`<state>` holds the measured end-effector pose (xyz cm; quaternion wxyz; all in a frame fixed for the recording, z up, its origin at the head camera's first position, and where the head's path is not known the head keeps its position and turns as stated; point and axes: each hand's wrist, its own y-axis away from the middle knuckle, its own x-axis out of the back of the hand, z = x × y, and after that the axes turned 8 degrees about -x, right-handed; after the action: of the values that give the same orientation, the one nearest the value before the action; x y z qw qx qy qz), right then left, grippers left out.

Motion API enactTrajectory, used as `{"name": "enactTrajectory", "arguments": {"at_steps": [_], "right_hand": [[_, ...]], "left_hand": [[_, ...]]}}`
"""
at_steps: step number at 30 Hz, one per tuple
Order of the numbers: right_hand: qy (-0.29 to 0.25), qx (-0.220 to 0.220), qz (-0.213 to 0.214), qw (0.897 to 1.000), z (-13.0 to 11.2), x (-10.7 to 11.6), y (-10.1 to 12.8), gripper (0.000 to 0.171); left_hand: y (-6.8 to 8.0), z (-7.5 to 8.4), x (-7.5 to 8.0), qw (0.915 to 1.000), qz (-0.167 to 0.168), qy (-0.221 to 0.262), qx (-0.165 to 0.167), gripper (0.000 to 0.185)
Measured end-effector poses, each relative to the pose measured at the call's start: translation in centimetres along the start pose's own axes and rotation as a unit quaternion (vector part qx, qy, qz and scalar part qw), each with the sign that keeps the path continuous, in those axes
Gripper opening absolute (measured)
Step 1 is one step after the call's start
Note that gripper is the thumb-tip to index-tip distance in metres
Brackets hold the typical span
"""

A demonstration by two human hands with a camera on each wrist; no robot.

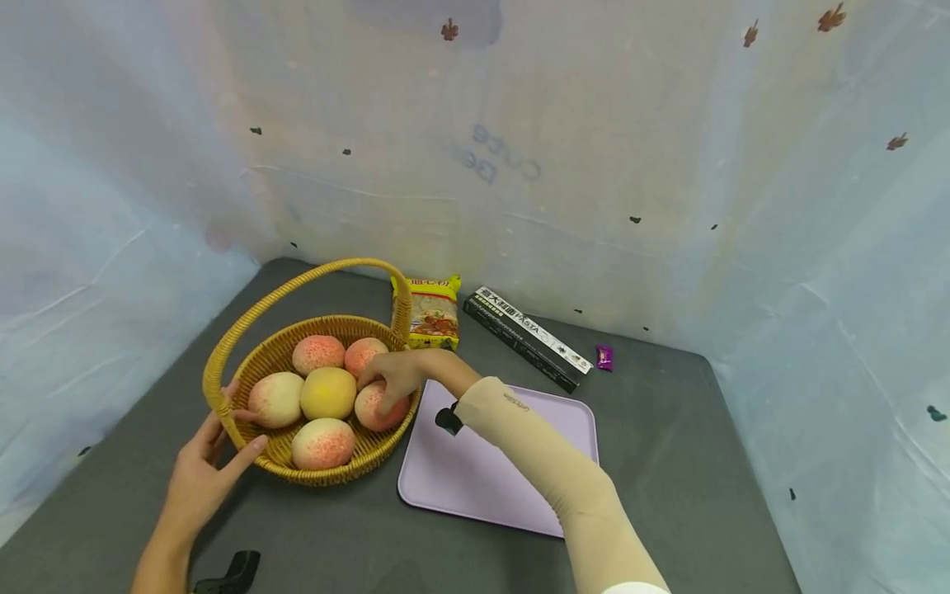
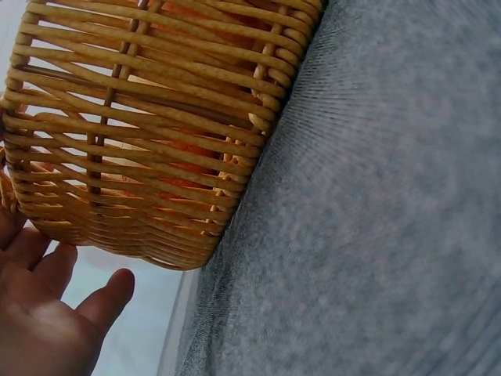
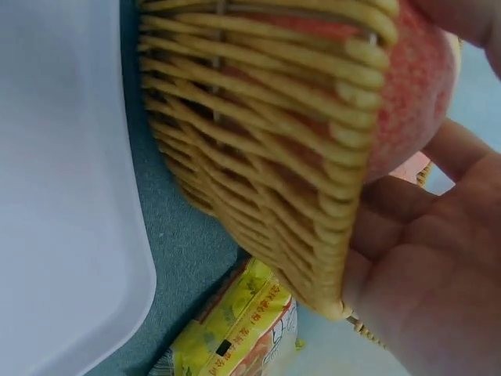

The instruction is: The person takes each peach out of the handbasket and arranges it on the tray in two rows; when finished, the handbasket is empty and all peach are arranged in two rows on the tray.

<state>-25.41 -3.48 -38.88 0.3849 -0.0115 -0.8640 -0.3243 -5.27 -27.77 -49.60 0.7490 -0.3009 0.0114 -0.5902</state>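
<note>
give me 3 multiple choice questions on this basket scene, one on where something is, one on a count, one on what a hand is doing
1. Where does the lilac tray lie?
A. to the right of the basket
B. inside the basket
C. on top of the pasta box

2. How many peaches show in the basket?
A. three
B. six
C. nine

3. What is the right hand doing?
A. lying flat on the tray
B. gripping a peach in the basket
C. lifting the noodle packet

Answers:
1. A, the head view shows the tray flat on the grey table beside the basket's right rim.
2. B, six round fruits can be counted there.
3. B, its fingers curl round the reddish peach at the basket's right side, while the left hand holds the rim.
</note>
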Motion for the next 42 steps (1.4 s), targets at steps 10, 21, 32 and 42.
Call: {"name": "enactTrajectory", "arguments": {"at_steps": [10,21,32,42], "right_hand": [[-0.067,0.02,0.055,0.996,1.0,-0.9,1.1,0.053],[-0.181,0.089,0.135,0.97,2.5,-1.3,3.0,0.053],[-0.293,0.094,0.206,0.929,4.4,-1.8,5.3,0.048],[-0.339,0.098,0.26,0.899,6.3,-2.6,7.8,0.044]], "left_hand": [[0.0,0.1,-0.1,1.0,0.006,0.0,-0.002,0.082],[0.0,-0.1,-0.1,1.0,0.007,-0.007,0.001,0.083],[0.0,-0.1,0.0,1.0,0.008,-0.005,0.002,0.082],[0.0,0.1,-0.1,0.9999,0.009,-0.01,0.002,0.082]]}}
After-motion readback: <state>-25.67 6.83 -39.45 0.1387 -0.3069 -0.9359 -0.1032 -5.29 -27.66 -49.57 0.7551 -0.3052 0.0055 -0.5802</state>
